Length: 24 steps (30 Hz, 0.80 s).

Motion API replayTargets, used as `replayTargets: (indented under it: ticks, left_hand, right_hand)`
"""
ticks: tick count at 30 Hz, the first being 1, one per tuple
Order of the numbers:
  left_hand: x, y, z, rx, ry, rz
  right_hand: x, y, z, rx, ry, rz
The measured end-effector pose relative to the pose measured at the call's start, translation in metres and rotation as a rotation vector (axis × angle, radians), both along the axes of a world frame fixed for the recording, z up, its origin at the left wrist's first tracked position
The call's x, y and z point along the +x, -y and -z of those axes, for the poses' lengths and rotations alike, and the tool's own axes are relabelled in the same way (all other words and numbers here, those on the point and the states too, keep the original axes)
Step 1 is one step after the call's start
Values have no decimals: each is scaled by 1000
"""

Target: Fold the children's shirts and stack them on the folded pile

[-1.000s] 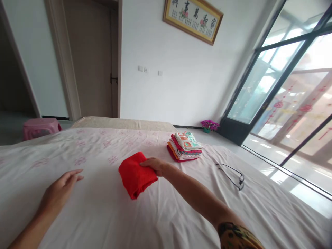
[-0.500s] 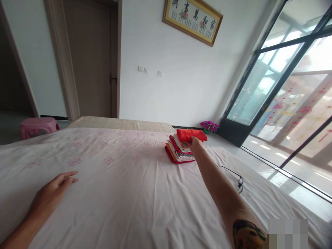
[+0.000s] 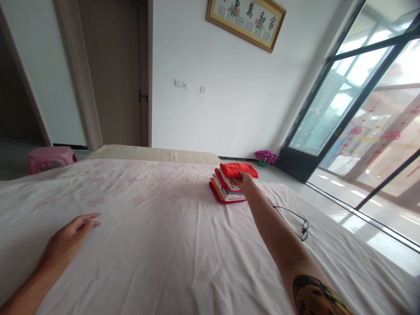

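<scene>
A folded red towel (image 3: 238, 169) lies on top of a stack of folded cloths (image 3: 226, 188) in red, white and orange. My right hand (image 3: 244, 178) reaches out to the stack and grips the towel's near edge; part of the fingers is hidden beneath it. My left hand (image 3: 77, 229) is over the white flowered bedsheet (image 3: 157, 245) at the left, fingers stretched out with a gap at the thumb, holding nothing.
Black-framed eyeglasses (image 3: 303, 227) lie on the sheet to the right of my right forearm. Past the bed are a pink stool (image 3: 52, 158) at the left and a pot of purple flowers (image 3: 266, 156) by the glass door (image 3: 323, 113).
The red towel has come down slightly to the left and now sits flatter on the stack, with my right hand still on it. My left hand has barely moved.
</scene>
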State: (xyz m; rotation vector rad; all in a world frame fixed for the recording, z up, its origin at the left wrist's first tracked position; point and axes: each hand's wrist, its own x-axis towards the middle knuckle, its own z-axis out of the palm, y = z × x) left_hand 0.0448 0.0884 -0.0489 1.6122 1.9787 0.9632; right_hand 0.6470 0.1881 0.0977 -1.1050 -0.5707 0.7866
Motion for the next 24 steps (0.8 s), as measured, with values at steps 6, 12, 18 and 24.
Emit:
replayTargets:
  ticks: [6,12,18,24]
  left_hand:
    - [2,2,-6,-16,36,-8]
    - [7,6,-14,-22,58,2]
    - [10,10,-16,-37,23,0]
    - [6,6,-11,-6,4,11]
  right_hand:
    - [-2,16,-15,-152,-59,-47]
    - [0,70,-14,-219,102,-183]
    - [1,79,-55,-231,1047,130]
    - [-13,17,-64,-285,1452,112]
